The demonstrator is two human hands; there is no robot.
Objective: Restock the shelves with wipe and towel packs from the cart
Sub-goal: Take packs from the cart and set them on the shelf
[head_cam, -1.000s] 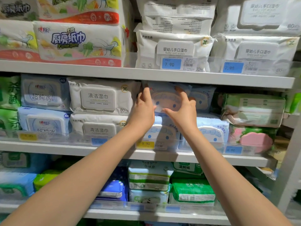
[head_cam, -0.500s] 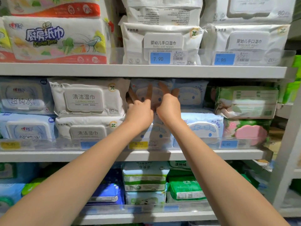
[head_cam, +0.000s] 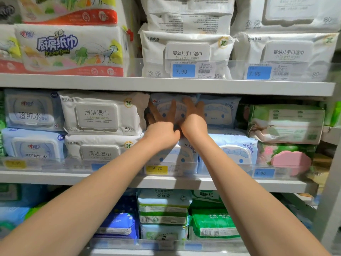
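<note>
Reached into the middle shelf (head_cam: 166, 182) with both arms. Laid the left hand (head_cam: 160, 133) and the right hand (head_cam: 193, 124) side by side, touching at the heels, on the front of a pale blue wipe pack (head_cam: 164, 109) printed with a cartoon face. Held the fingers straight and spread, flat against the wrapper; pinched nothing, curled round nothing.

Found that pack in the upper row of the shelf, lying on a matching blue pack (head_cam: 171, 157) below it. Found it squeezed between a white cleaning-wipes pack (head_cam: 99, 113) on the left and another blue cartoon pack (head_cam: 219, 111) just beside it on the right, close under the shelf board above. Noted a yellow price tag (head_cam: 156, 169) on the rail directly beneath.

Judged the step in hand as the seating of one restocked pack: already on the shelf, not yet let go. Could not tell the depth of the pack on the shelf, nor any room left behind it.

Judged the next move to call for a last even push with both palms, to bring the front level with the neighbour on the right. Then a straight withdrawal of both hands, without dragging the soft wrapper back out or nudging the pack underneath. After that, probably a turn to the cart, nowhere in view, for another pack
</note>
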